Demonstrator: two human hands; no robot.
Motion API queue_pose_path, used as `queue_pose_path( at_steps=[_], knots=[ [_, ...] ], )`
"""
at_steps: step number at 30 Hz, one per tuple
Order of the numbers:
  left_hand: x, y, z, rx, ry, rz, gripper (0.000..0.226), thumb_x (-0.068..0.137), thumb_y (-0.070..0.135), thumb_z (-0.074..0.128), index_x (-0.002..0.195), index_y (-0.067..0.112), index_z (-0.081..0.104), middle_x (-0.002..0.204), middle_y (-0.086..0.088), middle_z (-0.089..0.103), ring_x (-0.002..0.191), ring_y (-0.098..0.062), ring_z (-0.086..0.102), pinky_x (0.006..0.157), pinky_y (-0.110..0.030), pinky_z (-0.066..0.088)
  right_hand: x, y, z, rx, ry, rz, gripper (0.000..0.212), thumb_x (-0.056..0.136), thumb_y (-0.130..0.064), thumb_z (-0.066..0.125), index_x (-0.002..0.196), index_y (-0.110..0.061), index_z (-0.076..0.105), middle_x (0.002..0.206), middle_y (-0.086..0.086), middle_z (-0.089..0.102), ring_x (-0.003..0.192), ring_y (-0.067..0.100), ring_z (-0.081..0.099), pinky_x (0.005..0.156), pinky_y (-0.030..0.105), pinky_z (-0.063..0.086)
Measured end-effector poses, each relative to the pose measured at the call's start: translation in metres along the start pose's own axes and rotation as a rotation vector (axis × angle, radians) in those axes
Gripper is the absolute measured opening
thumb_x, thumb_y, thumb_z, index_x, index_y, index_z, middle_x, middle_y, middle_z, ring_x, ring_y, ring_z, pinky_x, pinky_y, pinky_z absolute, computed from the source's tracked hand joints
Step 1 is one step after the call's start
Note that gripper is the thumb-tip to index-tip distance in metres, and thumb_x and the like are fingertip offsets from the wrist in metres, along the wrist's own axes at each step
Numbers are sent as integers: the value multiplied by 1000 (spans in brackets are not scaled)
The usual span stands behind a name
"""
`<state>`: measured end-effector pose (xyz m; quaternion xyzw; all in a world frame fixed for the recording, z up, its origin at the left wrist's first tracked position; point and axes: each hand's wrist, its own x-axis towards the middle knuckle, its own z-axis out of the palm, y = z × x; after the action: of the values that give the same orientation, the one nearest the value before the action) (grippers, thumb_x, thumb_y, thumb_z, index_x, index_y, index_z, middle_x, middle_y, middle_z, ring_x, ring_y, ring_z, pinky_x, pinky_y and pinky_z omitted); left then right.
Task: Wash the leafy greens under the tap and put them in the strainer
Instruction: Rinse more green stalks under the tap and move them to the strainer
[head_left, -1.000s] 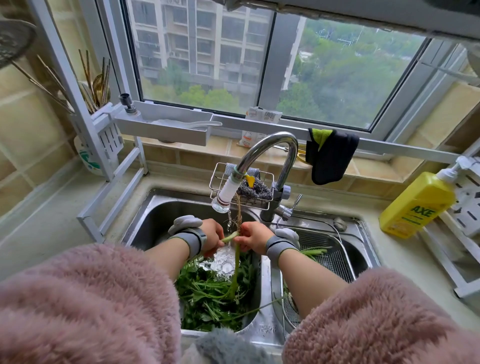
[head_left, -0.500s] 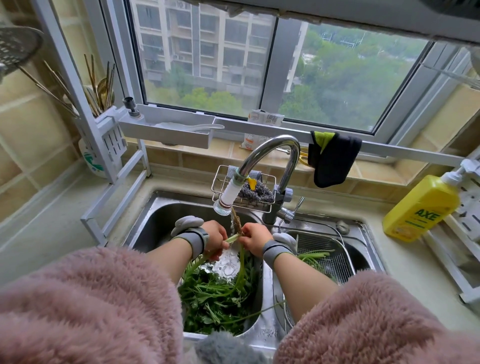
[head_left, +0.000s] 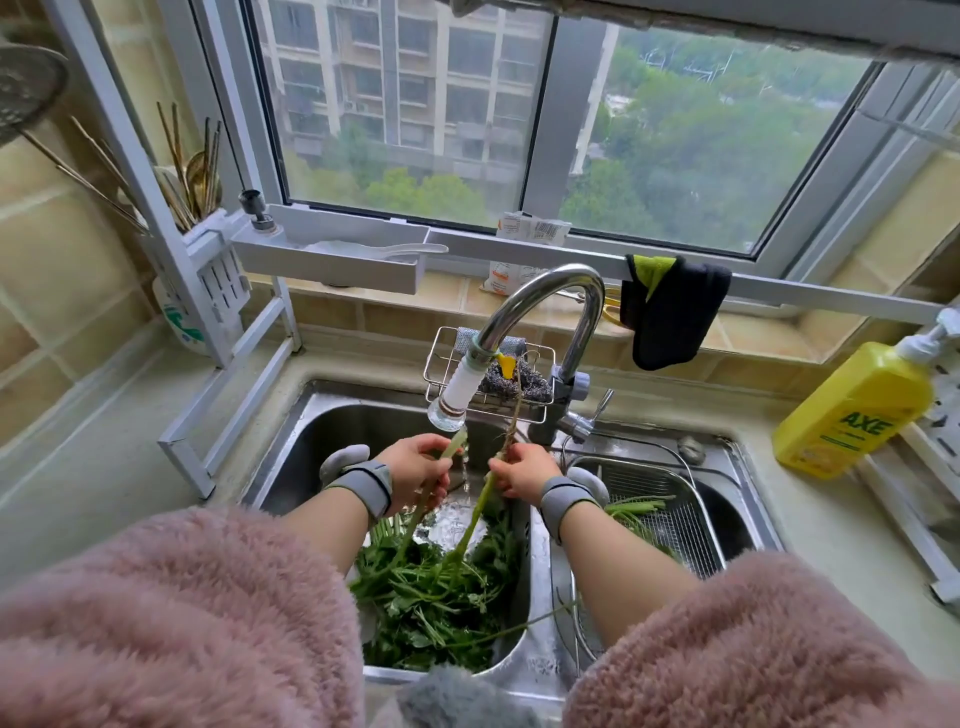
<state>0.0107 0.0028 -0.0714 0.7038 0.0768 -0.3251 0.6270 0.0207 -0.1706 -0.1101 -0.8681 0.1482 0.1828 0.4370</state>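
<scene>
Left hand (head_left: 415, 470) closed around a pale green stalk (head_left: 453, 446), its cut end poking up beside the tap nozzle; right hand (head_left: 522, 470) closed around a second stalk (head_left: 480, 499), whose thin brown root rises above the fingers in front of the wire rack. Both hands sit over the left basin, either side of the running water, close together but not touching. Double steel sink (head_left: 311, 441): left basin holds the pile of leafy greens (head_left: 436, 597), dark and wet, with both gripped stalks trailing down into it. Right basin holds the wire-mesh strainer (head_left: 691, 519), rim resting across the basin; a few green stems (head_left: 636, 506) already lie inside, near its left edge, just beyond the right wrist. Tap (head_left: 550, 301): chrome arch, white nozzle tilted left, water falling between the hands. Pink fleece sleeves (head_left: 156, 613) pushed back, grey cuffs at both wrists. Yellow dish-soap bottle (head_left: 852, 405) stands on the counter, right of the sink. Dark cloth (head_left: 675, 312) hangs from the white rail under the window. Small wire rack (head_left: 441, 374) behind the nozzle holds a scourer.
</scene>
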Motion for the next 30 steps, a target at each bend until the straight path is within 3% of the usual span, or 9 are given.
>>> queue_pose_path(
  at_steps=[4, 8, 10, 13, 18, 22, 25, 28, 30],
  knots=[
    [10, 2, 9, -74, 90, 16, 29, 100, 25, 40, 79, 9, 50, 60, -6, 42, 52, -18, 42, 57, -30, 42, -5, -6, -5, 51, -19, -3, 22, 91, -20, 56, 71, -21, 48, 99, 13, 68, 82, 22, 60, 72, 32, 52],
    [20, 6, 16, -181, 130, 51, 23, 100, 11, 38, 81, 7, 51, 64, -6, 49, 59, -19, 51, 60, -31, 46, -7, -9, -10, 92, -31, -15, 21, 93, -19, 54, 72, -21, 48, 100, 13, 69, 72, 17, 59, 59, 23, 45],
    [25, 7, 18, -253, 175, 86, 25, 99, 4, 36, 78, 7, 49, 60, -5, 43, 54, -16, 42, 60, -28, 42, -8, -10, -12, 113, -43, -20, 22, 94, -17, 52, 72, -20, 47, 95, 10, 65, 59, 9, 54, 51, 18, 41],
    [30, 9, 22, -265, 231, 108, 34, 99, 4, 33, 68, 10, 44, 44, 2, 37, 42, -8, 33, 57, -24, 36, -9, -8, -13, 153, -51, -9, 24, 94, -15, 51, 72, -20, 45, 93, 7, 62, 55, 4, 50, 44, 12, 38],
    [32, 6, 24, -230, 184, 85, 36, 100, 8, 35, 65, 9, 46, 42, 3, 36, 41, -8, 31, 49, -19, 37, -7, -4, -11, 162, -55, 3, 23, 94, -15, 51, 72, -20, 45, 97, 10, 64, 55, 4, 50, 43, 12, 38],
    [30, 7, 27, -245, 162, 120, 28, 98, 3, 38, 73, 5, 51, 61, -5, 41, 57, -14, 38, 58, -21, 39, -8, -9, -11, 190, -50, -3, 23, 95, -14, 50, 73, -20, 44, 113, 17, 65, 56, 5, 50, 43, 12, 38],
    [26, 10, 25, -222, 139, 116, 23, 97, 10, 45, 76, 6, 54, 62, -6, 46, 57, -15, 43, 58, -25, 43, -11, -14, -12, 232, -61, -13, 20, 96, -11, 46, 77, -17, 43, 114, 18, 64, 55, 8, 50, 42, 13, 39],
    [26, 8, 22, -66, 176, 79, 30, 96, 26, 49, 74, 10, 59, 56, -1, 44, 52, -13, 38, 53, -25, 38, -13, -18, -10, 287, -86, -25, 9, 97, -10, 43, 88, -12, 44, 96, 11, 64, 54, 12, 49, 44, 16, 39],
    [29, 6, 22, -58, 180, 97, 27, 97, 23, 47, 80, 11, 64, 52, 2, 39, 49, -10, 29, 48, -21, 27, -14, -22, -9, 329, -91, -34, 5, 98, -11, 42, 93, -9, 44, 81, 3, 59, 53, 11, 48, 46, 17, 39]
  ],
)
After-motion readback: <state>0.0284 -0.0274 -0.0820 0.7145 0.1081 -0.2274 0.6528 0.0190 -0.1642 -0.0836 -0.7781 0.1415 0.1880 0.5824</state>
